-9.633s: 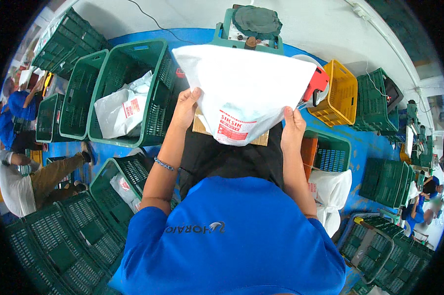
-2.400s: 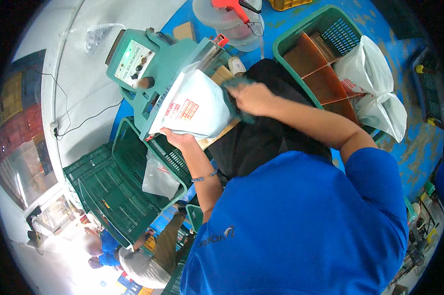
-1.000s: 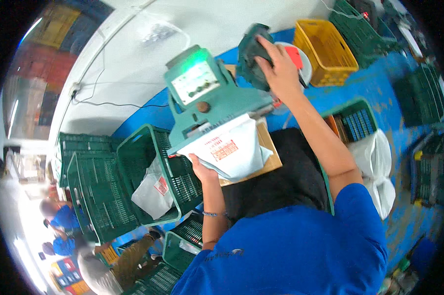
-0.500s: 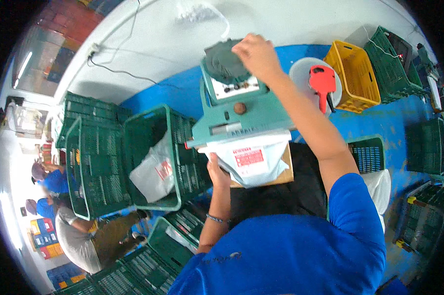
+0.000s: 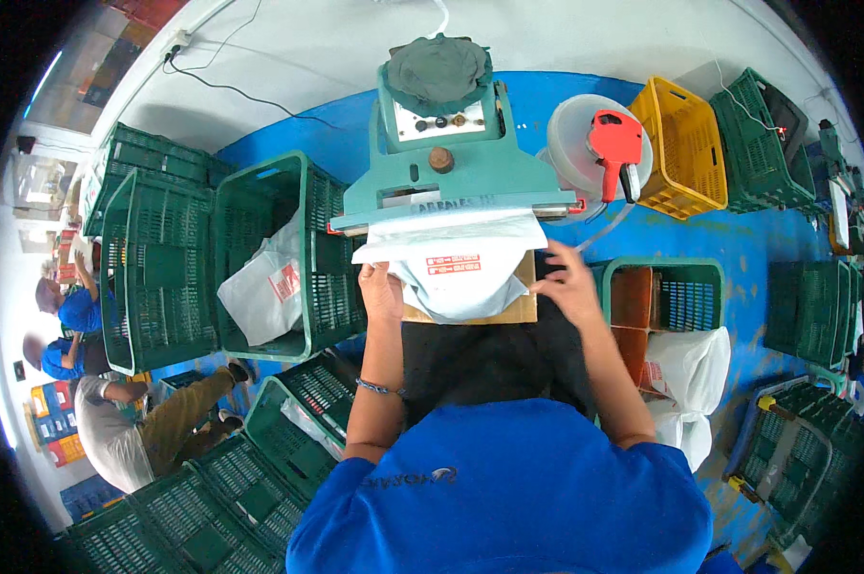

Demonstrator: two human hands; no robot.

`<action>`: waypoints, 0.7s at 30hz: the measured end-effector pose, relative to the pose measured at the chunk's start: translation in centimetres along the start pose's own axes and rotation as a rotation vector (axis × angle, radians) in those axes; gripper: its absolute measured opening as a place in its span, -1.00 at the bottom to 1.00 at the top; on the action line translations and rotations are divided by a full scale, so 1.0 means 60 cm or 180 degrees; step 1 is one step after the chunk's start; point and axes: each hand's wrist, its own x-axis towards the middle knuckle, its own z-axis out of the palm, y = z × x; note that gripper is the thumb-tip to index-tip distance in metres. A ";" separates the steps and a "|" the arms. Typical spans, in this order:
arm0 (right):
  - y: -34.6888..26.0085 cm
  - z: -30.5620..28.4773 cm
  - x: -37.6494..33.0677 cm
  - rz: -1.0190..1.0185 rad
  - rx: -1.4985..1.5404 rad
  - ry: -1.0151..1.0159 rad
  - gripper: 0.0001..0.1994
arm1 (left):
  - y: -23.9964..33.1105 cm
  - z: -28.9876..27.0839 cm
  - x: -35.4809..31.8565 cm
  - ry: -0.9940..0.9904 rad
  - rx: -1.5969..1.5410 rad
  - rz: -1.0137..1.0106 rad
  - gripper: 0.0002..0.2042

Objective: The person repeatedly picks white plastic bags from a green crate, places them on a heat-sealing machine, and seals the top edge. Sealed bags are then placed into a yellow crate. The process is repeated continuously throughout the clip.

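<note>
Now that the right hand [image 5: 570, 285] has left the sealer's [image 5: 451, 172] top, both hands seemingly pinch the bag [image 5: 456, 263]; left hand [image 5: 382, 287] grips its edge.

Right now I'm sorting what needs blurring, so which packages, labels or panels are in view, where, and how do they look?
White plastic bag: under the green machine's bar, held by left hand and right hand; small red-and-white label.
White bag in crate: inside the green crate on the left, crumpled, red print patch.
Machine panel: top of the green machine, pale rectangle with knobs.
White bags at right: beside the right crate, plump.
</note>
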 end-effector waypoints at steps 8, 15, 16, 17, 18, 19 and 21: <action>0.053 0.088 -0.003 0.0239 0.0344 -0.0363 -0.05 | -0.002 -0.006 -0.030 -0.0342 -0.0071 -0.0422 -0.52; 0.031 0.099 -0.013 0.0158 0.0219 -0.0446 -0.17 | 0.010 -0.013 -0.033 -0.0384 0.0356 -0.0556 -0.48; 0.030 0.101 -0.015 0.0149 0.0120 -0.0454 -0.18 | 0.007 -0.015 -0.037 -0.0328 0.0396 -0.0617 -0.46; 0.030 0.102 -0.016 0.0170 -0.0006 -0.0418 -0.19 | 0.002 -0.016 -0.042 -0.0316 0.0354 -0.0561 -0.44; 0.031 0.103 -0.017 0.0175 0.0138 -0.0462 -0.19 | -0.005 -0.018 -0.048 -0.0393 0.0871 -0.0583 -0.43; 0.032 0.103 -0.018 0.0211 0.0253 -0.0462 -0.19 | -0.013 -0.020 -0.056 -0.0514 0.1306 -0.0485 -0.42; 0.038 0.105 -0.019 0.0156 0.0245 -0.0489 -0.19 | -0.024 -0.024 -0.067 -0.0649 0.1683 -0.0436 -0.39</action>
